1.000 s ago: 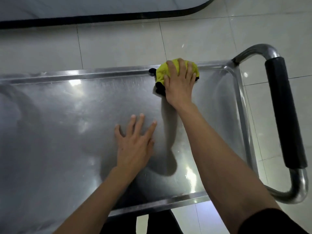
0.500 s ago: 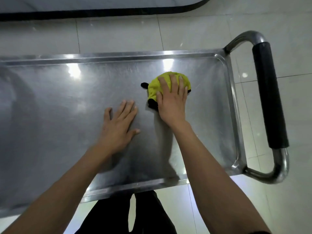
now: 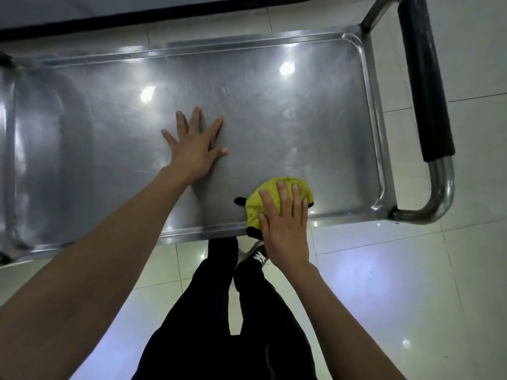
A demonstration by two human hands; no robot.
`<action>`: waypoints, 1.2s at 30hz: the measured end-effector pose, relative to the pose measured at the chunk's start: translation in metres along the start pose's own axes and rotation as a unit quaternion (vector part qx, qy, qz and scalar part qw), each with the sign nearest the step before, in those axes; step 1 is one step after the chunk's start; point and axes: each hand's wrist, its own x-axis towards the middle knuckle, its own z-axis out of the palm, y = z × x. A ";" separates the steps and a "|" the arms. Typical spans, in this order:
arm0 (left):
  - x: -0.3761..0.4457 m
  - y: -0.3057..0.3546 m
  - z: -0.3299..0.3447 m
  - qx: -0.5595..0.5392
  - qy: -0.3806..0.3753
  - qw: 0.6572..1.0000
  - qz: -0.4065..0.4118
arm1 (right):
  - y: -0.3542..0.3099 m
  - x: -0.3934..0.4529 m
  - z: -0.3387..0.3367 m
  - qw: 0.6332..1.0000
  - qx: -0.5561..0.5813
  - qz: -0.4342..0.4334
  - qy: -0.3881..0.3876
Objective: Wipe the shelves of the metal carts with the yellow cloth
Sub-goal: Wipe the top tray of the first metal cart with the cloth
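The metal cart's top shelf (image 3: 274, 111) fills the upper half of the view, shiny and scratched, with a raised rim. My right hand (image 3: 285, 223) presses the bunched yellow cloth (image 3: 263, 201), which has black edging, onto the shelf at its near edge, toward the right. Part of the cloth hangs over the near rim. My left hand (image 3: 194, 146) lies flat on the middle of the shelf, fingers spread, holding nothing.
The cart's tubular handle with a black grip (image 3: 422, 78) stands off the right end. Pale floor tiles (image 3: 411, 283) surround the cart. My black trouser legs (image 3: 219, 311) and a shoe (image 3: 259, 255) are just below the near rim. A dark-edged surface (image 3: 137, 15) lies beyond the cart.
My right hand has dragged the cloth from the shelf's far rim across to the near rim. My left hand has stayed flat on the shelf.
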 end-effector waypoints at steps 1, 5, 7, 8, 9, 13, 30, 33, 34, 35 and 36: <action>-0.002 0.001 0.001 -0.002 0.003 1.000 -0.008 | -0.001 -0.008 0.000 1.000 0.004 0.003 -0.003; -0.008 0.004 0.000 0.008 0.022 1.000 -0.018 | -0.005 -0.013 -0.003 1.000 0.006 0.008 -0.019; -0.009 0.002 -0.002 0.022 0.029 0.999 -0.025 | -0.006 -0.009 -0.005 1.000 0.006 0.009 -0.024; -0.010 0.000 -0.003 0.031 0.033 0.999 -0.024 | -0.007 -0.008 -0.005 1.000 0.004 0.009 -0.023; -0.010 -0.001 -0.004 0.038 0.041 0.998 -0.020 | -0.007 -0.006 -0.004 1.000 0.002 0.009 -0.019; -0.010 -0.010 -0.006 0.035 0.076 0.996 -0.010 | -0.012 0.005 0.000 1.000 -0.011 0.003 -0.004; 0.013 -0.076 -0.033 0.021 0.043 0.996 0.070 | -0.100 0.266 -0.016 0.998 -0.010 0.045 0.034; 0.012 -0.082 -0.033 0.044 0.037 0.994 0.093 | -0.113 0.322 -0.020 0.997 -0.015 0.062 0.039; 0.012 -0.085 -0.033 0.051 0.037 0.993 0.103 | -0.117 0.339 -0.021 0.997 -0.015 0.067 0.043; 0.013 -0.089 -0.033 0.054 0.037 0.991 0.114 | -0.120 0.353 -0.023 0.996 -0.012 0.072 0.047; 0.015 -0.093 -0.034 0.055 0.038 0.989 0.128 | -0.123 0.363 -0.024 0.996 -0.010 0.077 0.050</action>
